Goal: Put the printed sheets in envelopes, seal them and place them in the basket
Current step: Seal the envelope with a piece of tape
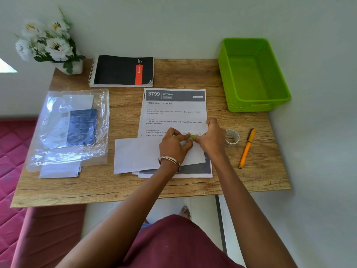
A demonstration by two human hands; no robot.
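Both hands are meeting over the white envelope (139, 154), which is lying on the printed sheet (174, 113). The left hand (173, 145) and right hand (211, 138) fingers are pinching a small green strip (193, 136). The green basket (253, 74) is sitting behind and to the right of the sheet, on the worktop (193, 74).

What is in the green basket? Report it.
Empty. The green basket shows only its bare floor; no envelope lies inside.

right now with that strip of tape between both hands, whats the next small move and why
Probably press the tape down across the envelope edge. Both the left hand and right hand pinch it just above the envelope, and the basket holds nothing yet.
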